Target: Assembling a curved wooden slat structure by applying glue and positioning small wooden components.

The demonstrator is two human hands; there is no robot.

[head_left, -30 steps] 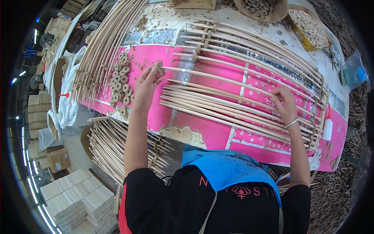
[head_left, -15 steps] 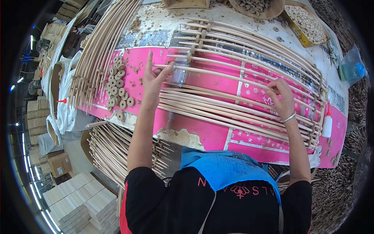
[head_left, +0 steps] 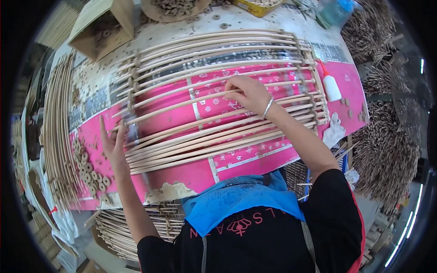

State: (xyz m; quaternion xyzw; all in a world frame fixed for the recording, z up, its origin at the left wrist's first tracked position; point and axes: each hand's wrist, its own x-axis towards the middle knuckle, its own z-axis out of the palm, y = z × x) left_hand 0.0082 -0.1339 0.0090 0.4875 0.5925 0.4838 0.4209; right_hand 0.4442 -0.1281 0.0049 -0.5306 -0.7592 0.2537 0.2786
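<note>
My right hand (head_left: 248, 94) pinches a thin wooden rod (head_left: 177, 103) between thumb and fingertips, near the middle of its length. At that rod's left end is my left hand (head_left: 114, 144), index finger stretched out and thumb against the rod tip; its other fingers are partly hidden. Whether a wooden ring sits under that thumb I cannot tell. The rod belongs to a row of wooden rods (head_left: 200, 135) lying side by side across the pink table cover (head_left: 170, 117). Wooden rings (head_left: 130, 98) sit on the left ends of the farther rods.
Loose wooden rings (head_left: 86, 168) lie left of my left hand, beside a bundle of rods (head_left: 59, 136). A white glue bottle (head_left: 332, 87) with a red tip and a white glove (head_left: 334, 131) are at right. A wooden box (head_left: 122, 25) and a bowl of rings (head_left: 157, 16) stand at the back.
The whole view has turned, so the table and rods appear shifted left. Both hands stay on the rod, with the left still at its end and the right farther along.
</note>
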